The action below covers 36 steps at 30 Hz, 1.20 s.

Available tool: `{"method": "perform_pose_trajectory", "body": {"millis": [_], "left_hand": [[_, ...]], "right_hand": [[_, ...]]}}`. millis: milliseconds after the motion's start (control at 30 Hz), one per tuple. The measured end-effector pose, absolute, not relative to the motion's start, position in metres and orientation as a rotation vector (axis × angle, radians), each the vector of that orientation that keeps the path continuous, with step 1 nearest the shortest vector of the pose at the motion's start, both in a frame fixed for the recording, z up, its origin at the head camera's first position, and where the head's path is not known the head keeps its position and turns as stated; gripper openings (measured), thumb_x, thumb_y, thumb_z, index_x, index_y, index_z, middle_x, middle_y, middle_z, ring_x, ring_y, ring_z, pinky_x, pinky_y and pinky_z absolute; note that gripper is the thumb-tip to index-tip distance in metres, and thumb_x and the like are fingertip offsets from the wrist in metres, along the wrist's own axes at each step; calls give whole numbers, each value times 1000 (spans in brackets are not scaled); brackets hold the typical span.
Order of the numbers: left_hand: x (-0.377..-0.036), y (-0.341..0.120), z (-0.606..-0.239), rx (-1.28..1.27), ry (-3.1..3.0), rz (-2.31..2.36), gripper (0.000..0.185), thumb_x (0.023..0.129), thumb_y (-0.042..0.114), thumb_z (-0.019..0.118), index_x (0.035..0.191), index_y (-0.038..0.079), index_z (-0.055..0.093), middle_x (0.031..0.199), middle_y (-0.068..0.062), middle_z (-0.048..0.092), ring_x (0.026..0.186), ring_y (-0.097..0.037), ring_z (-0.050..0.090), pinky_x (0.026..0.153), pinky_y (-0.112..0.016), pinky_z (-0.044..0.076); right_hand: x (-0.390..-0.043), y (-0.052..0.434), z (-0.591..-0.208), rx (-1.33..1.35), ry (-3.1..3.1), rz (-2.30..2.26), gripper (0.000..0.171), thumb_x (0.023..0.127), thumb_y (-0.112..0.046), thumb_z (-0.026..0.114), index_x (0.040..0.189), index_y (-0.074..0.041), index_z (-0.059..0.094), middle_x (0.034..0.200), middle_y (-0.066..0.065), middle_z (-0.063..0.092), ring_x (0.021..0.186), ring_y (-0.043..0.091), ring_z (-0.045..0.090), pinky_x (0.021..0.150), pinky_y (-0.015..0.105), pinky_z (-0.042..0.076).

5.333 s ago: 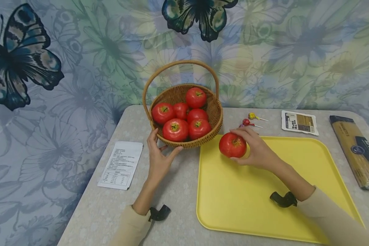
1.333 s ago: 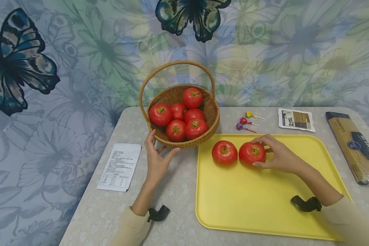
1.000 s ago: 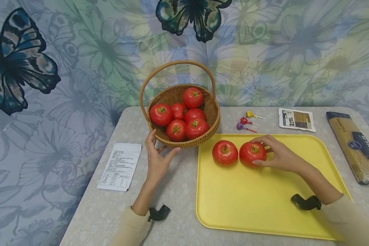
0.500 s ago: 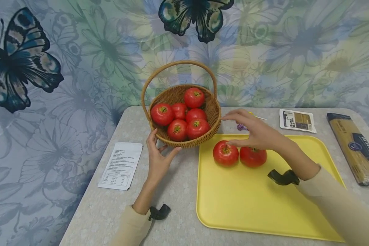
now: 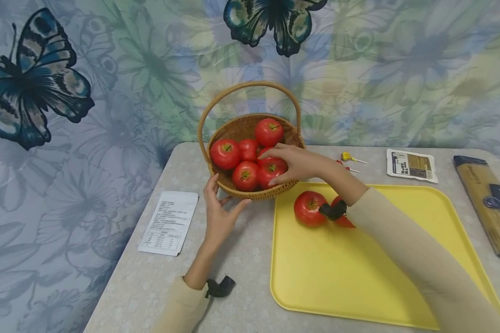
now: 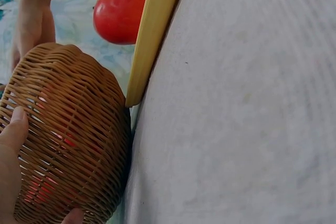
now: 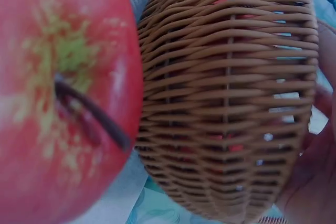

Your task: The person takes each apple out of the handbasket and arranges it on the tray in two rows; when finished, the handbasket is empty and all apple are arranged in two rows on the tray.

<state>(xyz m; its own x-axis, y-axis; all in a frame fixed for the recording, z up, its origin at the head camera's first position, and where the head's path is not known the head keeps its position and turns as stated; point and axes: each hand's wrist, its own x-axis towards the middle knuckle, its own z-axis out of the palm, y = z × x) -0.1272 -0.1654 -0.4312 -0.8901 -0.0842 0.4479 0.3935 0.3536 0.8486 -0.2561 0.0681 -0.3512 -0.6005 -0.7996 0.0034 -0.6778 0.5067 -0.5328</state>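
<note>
A wicker basket [image 5: 229,127] with a tall handle stands tilted forward, holding several red apples [image 5: 226,154]. My left hand [image 5: 218,212] grips its front left rim; in the left wrist view the thumb [image 6: 17,124] lies against the woven wall. Reaching across from the right, my right hand [image 5: 297,164] has its thumb and fingers on either side of the front right apple [image 5: 271,172] in the basket. Two more apples sit on the yellow tray [image 5: 358,268]: one [image 5: 310,208] in plain sight, the other [image 5: 344,222] partly behind my right wrist.
A white printed packet [image 5: 169,223] lies left of the basket. Behind the tray are lollipops [image 5: 346,157], partly covered by my right arm, and a small flat pouch [image 5: 411,165]. A long pasta pack [image 5: 489,203] lies at the far right. A patterned cloth backs the table.
My right hand placed an apple on the tray, then another beside it. It let go of the second and moved left to an apple in the basket. The left hand stayed at the rim.
</note>
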Motion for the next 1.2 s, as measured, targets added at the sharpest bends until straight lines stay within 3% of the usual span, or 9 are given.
{"method": "perform_pose_trajectory", "body": {"millis": [133, 333, 767, 1033, 1200], "left_hand": [[-126, -165, -430, -256, -2218, -1550, 93, 80, 6, 81, 149, 1, 19, 156, -25, 15, 147, -40, 22, 95, -55, 51], [-126, -165, -429, -246, -2223, -1549, 93, 80, 7, 81, 150, 2, 19, 156, -26, 14, 147, -39, 22, 95, -57, 51], [-127, -164, -430, -251, -2217, -1565, 94, 80, 6, 81, 149, 0, 18, 154, -28, 15, 145, -44, 22, 95, -57, 51], [-126, -162, -430, -245, -2215, -1566, 93, 80, 6, 81, 149, 1, 19, 154, -27, 14, 145, -45, 22, 94, -58, 51], [-126, -162, -429, -234, -2217, -1560, 93, 80, 7, 81, 149, 1, 19, 154, -27, 15, 145, -45, 22, 95, -56, 52]], "right_hand": [[-259, 61, -355, -1242, 2536, -641, 70, 79, -45, 80, 136, -12, 55, 135, 9, 56, 126, 30, 52, 104, 49, 46], [-259, 59, -355, -1265, 2545, -632, 54, 82, -36, 80, 127, -12, 62, 127, 9, 61, 117, 29, 57, 100, 46, 48], [-254, 70, -345, -1345, 2587, -876, 50, 81, -29, 81, 124, -13, 64, 124, 5, 59, 114, 23, 56, 97, 43, 50], [-219, 126, -310, -1372, 2719, -1137, 54, 77, -19, 85, 127, -16, 63, 129, 3, 56, 111, 19, 57, 79, 34, 56], [-192, 185, -318, -1307, 2920, -1068, 60, 70, -10, 88, 125, -13, 64, 127, 4, 57, 107, 18, 57, 72, 23, 56]]}}
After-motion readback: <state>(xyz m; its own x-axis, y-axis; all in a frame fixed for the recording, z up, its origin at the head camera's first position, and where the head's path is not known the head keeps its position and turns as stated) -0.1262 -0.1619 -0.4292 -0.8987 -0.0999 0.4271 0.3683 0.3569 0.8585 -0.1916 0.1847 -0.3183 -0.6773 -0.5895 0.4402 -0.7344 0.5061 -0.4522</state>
